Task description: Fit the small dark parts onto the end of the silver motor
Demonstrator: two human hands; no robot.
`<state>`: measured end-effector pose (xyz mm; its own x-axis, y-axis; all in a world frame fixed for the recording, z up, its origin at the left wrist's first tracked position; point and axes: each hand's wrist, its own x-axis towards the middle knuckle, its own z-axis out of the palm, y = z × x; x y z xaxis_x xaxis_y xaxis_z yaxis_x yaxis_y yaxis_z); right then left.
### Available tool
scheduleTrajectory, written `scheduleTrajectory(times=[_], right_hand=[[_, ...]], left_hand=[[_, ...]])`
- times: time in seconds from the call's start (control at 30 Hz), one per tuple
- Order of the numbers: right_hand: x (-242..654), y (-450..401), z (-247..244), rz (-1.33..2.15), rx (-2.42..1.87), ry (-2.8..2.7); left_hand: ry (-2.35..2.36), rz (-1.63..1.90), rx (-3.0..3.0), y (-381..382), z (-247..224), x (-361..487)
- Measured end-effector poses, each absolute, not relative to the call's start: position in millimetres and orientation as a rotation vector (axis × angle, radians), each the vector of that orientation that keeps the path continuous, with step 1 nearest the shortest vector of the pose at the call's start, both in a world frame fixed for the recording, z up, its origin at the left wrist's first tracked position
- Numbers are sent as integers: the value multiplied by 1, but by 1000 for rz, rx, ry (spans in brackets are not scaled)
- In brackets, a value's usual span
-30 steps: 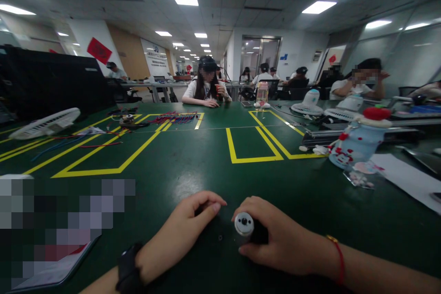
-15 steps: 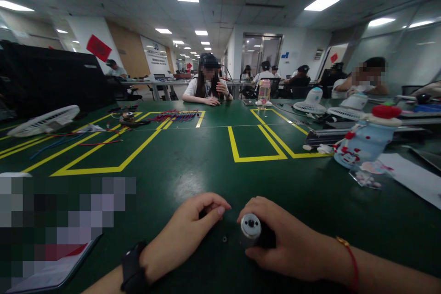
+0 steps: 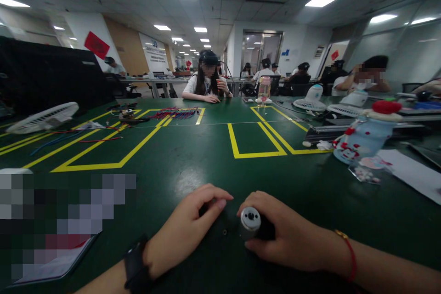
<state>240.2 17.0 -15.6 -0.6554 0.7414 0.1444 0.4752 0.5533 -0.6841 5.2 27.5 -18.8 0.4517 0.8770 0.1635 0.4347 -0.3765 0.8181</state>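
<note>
My right hand [image 3: 285, 234] is wrapped round an upright silver metal cylinder [image 3: 250, 223], whose round top shows a dark centre hole and small side holes. The cylinder's lower part is in shadow. To its left, my left hand [image 3: 193, 225] rests over the green table [image 3: 193, 156], its thumb and forefinger brought together in a pinch. Whether anything is between those fingertips is hidden. A tiny ring-like part [image 3: 225, 232] lies on the table between my two hands, touching neither.
A blue bottle [image 3: 365, 140] with a red top and some paper [image 3: 413, 174] lie right. Fans, metal rails [image 3: 322, 134] and a pink bottle [image 3: 264, 89] are farther back. Loose wires [image 3: 177, 113] lie left of centre. A person [image 3: 208, 78] sits opposite.
The view has tilted slightly, so the table and my hands appear a little higher. The right hand's hold on the cylinder is the same, and the left hand's pinch looks unchanged.
</note>
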Motion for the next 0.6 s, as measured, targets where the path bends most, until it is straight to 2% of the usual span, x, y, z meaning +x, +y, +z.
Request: scheduleTrajectory(times=[0.23, 0.47, 0.6], right_hand=[[240, 18, -16, 789, -934, -2402], [241, 18, -16, 775, -930, -2418], [241, 17, -18, 754, -928, -2420]], left_hand=[[970, 834, 1987, 21, -11, 11], [1083, 490, 2086, 19, -2, 0], [1051, 463, 2156, 18, -7, -2]])
